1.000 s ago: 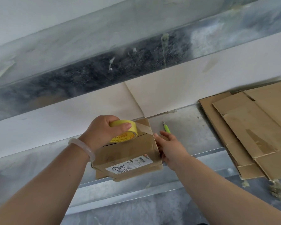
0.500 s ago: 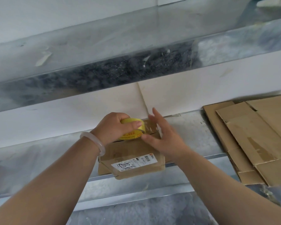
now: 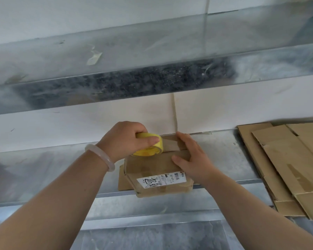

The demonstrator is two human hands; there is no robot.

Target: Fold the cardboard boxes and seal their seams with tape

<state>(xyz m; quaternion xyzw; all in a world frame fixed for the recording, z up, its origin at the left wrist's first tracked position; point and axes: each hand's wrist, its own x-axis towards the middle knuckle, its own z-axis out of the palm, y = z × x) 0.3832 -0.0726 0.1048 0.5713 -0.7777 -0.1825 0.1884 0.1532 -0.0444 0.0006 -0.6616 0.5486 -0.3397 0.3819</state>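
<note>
Step in hand, as I read it: laying tape along the top seam of the small cardboard box (image 3: 152, 166). The box sits on the galvanised metal ledge (image 3: 224, 156), far side close to the white wall, near bottom corner hanging just over the front edge, shipping label (image 3: 161, 180) on the near face. Some flat cardboard shows under its left side; can't tell if it's a flap or a loose piece. Left hand (image 3: 123, 139) has its fingers curled round the yellow tape roll (image 3: 150, 147), thumb (image 3: 152, 140) across the outer face, roll down on the left end of the box top. A glossy tape strip (image 3: 170, 143) runs right from the roll, ending under the right hand (image 3: 193, 159). That hand is flat and grips nothing: fingers (image 3: 183, 139) straight, laid over the far right of the top, thumb out along the near panel, apparently pinning the flaps and the tape's start. To do it well: hold the roll low and the strip taut, centred on the seam, flaps butted flush before the adhesive lands. Rub down from the anchored end toward the roll so no bubbles get trapped. Run past the edge so the tail wraps down the side. Press straight down, not toward the front, given that overhang; sliding the box back first looks safer. A stack of flattened cardboard boxes (image 3: 287, 159) waits well to the right on the same ledge.
</note>
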